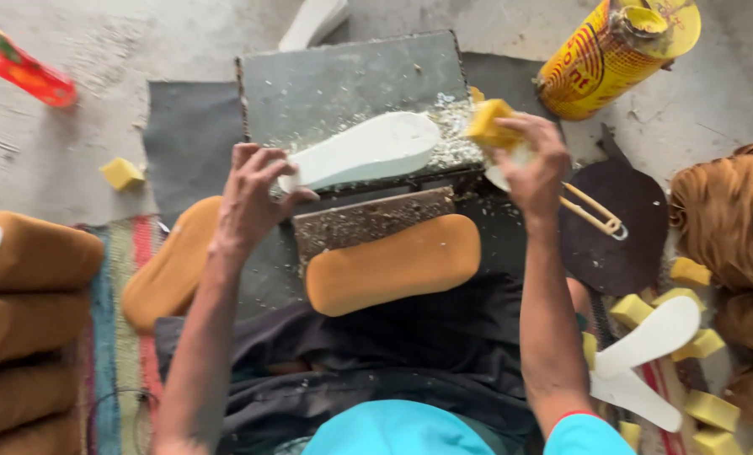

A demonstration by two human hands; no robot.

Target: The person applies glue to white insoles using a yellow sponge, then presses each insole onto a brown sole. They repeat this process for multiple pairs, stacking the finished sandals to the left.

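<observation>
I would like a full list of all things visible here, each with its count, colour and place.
white sole: one, white, on the grey slab
grey slab: one, grey, centre top
yellow sponge: one, yellow, in the right hand
tan soles: two, tan, below the slab
tin can: one, yellow, top right
loose white soles: two, white, lower right
yellow blocks: several, yellow, lower right
brown stacks: two, brown, left and right edges
left hand: on the white sole's end
right hand: gripping the sponge
</observation>
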